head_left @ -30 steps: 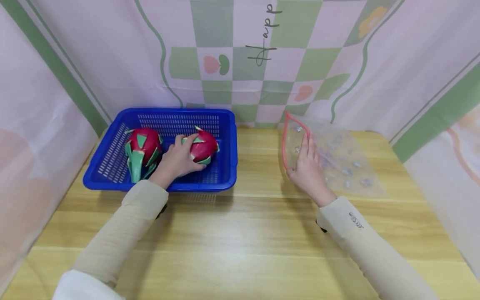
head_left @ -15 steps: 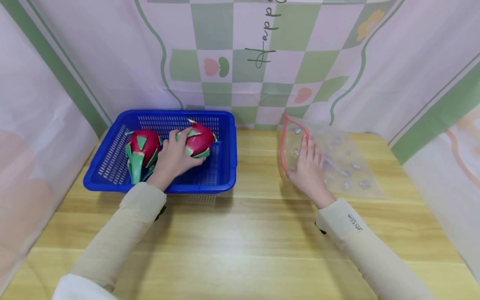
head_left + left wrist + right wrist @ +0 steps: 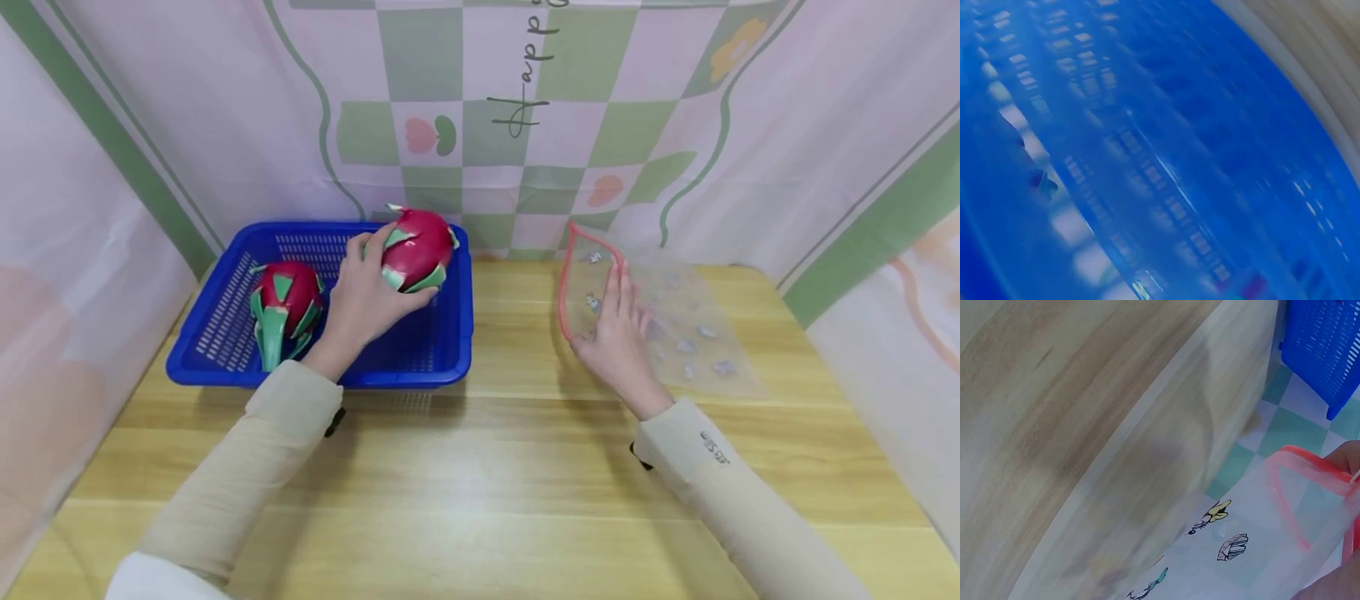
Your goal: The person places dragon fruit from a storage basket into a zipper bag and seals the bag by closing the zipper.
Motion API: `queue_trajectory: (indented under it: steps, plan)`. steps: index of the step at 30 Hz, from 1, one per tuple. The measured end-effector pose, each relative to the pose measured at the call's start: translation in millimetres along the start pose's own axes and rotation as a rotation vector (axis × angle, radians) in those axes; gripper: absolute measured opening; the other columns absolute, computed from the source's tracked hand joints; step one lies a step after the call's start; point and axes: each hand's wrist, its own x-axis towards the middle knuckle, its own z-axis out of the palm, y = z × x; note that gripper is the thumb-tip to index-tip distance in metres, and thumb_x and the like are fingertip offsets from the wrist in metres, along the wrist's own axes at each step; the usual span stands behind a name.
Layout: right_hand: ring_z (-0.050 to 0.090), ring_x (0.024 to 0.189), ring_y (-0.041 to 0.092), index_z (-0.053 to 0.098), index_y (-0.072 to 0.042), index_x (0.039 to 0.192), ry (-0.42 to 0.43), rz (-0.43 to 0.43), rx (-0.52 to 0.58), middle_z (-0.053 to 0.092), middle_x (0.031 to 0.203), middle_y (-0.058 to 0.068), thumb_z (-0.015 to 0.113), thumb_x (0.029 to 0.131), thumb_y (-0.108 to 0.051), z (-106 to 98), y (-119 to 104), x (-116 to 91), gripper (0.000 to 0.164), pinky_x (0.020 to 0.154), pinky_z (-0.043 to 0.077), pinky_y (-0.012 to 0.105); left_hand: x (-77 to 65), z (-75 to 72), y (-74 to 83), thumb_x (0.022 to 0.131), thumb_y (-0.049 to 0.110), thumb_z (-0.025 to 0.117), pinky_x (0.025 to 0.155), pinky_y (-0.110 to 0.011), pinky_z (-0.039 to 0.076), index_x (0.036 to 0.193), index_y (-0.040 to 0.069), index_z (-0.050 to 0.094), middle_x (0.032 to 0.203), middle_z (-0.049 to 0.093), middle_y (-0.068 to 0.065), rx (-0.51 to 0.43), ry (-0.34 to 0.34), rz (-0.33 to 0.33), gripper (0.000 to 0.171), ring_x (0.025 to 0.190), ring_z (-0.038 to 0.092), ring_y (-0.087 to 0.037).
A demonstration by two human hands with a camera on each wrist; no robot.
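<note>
My left hand [image 3: 363,300] grips a red dragon fruit [image 3: 424,248] with green scales, raised over the right part of a blue plastic basket [image 3: 454,373]. A second dragon fruit [image 3: 291,292] lies in the basket's left part. The left wrist view shows only the basket's slotted wall [image 3: 1210,137], blurred. My right hand [image 3: 618,350] holds a clear printed zip bag [image 3: 697,333] at its red-edged mouth, which gapes toward the basket. In the right wrist view, fingers [image 3: 1346,457] are at the bag's red edge [image 3: 1304,461].
The basket stands at the back left of the wooden table [image 3: 480,483], with the bag to its right. Behind them hangs a checked cloth [image 3: 495,133], and patterned cloth also closes in both sides.
My left hand has lifted the dragon fruit from the basket's floor, up and slightly to the right. The right hand and the bag have hardly moved.
</note>
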Motion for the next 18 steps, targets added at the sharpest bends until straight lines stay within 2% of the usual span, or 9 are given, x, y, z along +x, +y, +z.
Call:
queue_trajectory:
  steps: [4,10,18]
  plan:
    - [0.001,0.144,0.051,-0.012,-0.004,0.152,-0.006,0.002,0.011,-0.016,0.16,0.014,0.066,0.072,-0.005,-1,-2,-1,0.111,0.109,0.002,0.074,-3.2,5.7,14.8,0.07,0.054,0.076,0.089,-0.057,0.051,0.146,0.027,0.033,0.139,0.038,-0.014,-0.055,-0.021,-0.015,0.091,0.124,0.048,-0.036]
    - [0.002,0.145,0.05,-0.013,-0.004,0.151,-0.005,0.006,0.019,-0.016,0.16,0.014,0.066,0.073,-0.007,-3,-6,-2,0.111,0.109,0.004,0.073,-3.7,13.0,36.3,0.068,0.052,0.078,0.089,-0.054,0.051,0.145,0.028,0.034,0.139,0.04,-0.013,-0.101,-0.051,0.011,0.092,0.123,0.049,-0.034]
    - [0.004,0.146,0.047,-0.01,-0.002,0.152,0.014,-0.016,0.038,-0.013,0.16,0.017,0.069,0.071,-0.006,-3,-15,-6,0.113,0.11,0.006,0.073,2.8,22.7,61.2,0.067,0.052,0.08,0.096,-0.047,0.049,0.145,0.033,0.034,0.14,0.04,-0.005,-0.312,-0.129,-0.102,0.093,0.124,0.049,-0.027]
